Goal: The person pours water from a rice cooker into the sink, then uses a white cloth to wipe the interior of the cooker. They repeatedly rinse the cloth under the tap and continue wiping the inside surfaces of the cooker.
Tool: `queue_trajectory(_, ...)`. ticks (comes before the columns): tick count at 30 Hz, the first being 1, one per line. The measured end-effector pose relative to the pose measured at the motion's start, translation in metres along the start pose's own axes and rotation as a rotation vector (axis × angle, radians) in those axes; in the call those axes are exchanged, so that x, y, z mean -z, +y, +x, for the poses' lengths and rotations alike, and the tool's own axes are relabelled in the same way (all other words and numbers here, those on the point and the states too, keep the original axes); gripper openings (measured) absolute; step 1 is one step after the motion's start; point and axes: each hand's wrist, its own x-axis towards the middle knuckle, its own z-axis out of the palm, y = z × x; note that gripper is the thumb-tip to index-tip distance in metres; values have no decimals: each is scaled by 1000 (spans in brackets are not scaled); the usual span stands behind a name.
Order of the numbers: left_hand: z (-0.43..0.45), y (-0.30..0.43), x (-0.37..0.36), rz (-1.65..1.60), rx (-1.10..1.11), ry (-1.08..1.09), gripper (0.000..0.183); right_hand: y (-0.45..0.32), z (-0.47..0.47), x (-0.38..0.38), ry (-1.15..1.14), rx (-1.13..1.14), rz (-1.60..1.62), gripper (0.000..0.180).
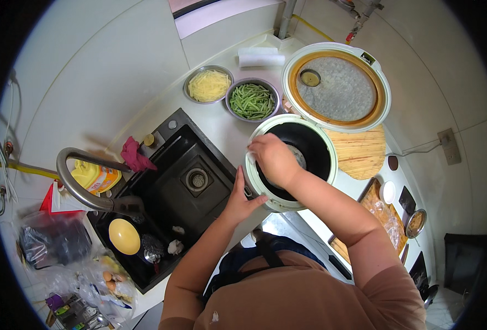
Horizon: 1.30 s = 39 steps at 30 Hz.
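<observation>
A large rice cooker (333, 165) stands before me on the counter, its round lid (338, 88) raised at the back. My right hand (274, 159) is over the left rim of the cooker, fingers curled, with a bit of something white, perhaps a wipe, at the fingertips. My left hand (243, 202) rests against the cooker's outer left side, fingers apart. The inside of the cooker is dark, with a round greyish plate (298, 158) at its bottom, partly hidden by my right hand.
A black sink (177, 165) with a curved faucet (78, 194) lies left. Behind are bowls of shredded potato (209, 86) and cut green beans (252, 102), and a paper roll (262, 60). Rightward are a round wooden board (361, 152), a cutting board (392, 218) and a white cup (387, 192).
</observation>
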Motion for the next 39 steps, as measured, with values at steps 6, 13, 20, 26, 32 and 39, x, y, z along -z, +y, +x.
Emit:
queue_trajectory(6,-1,0,-1,-24,36,-5,116,-28,-51,10,-184,128,56,24)
queue_trajectory(13,-2,14,-4,-47,42,-4,117,2,3,-11,66,-66,-82,15)
queue_trajectory(20,-3,2,-2,40,58,0,120,-28,-40,-2,-93,56,18,17)
queue_trajectory(26,-4,13,-8,40,71,23,120,-22,-23,1,-88,14,47,12)
queue_trajectory(32,-6,13,-7,75,24,38,114,19,30,-3,99,-215,-65,8)
queue_trajectory(39,-3,7,-6,-15,25,2,121,-10,-15,1,-106,73,179,10)
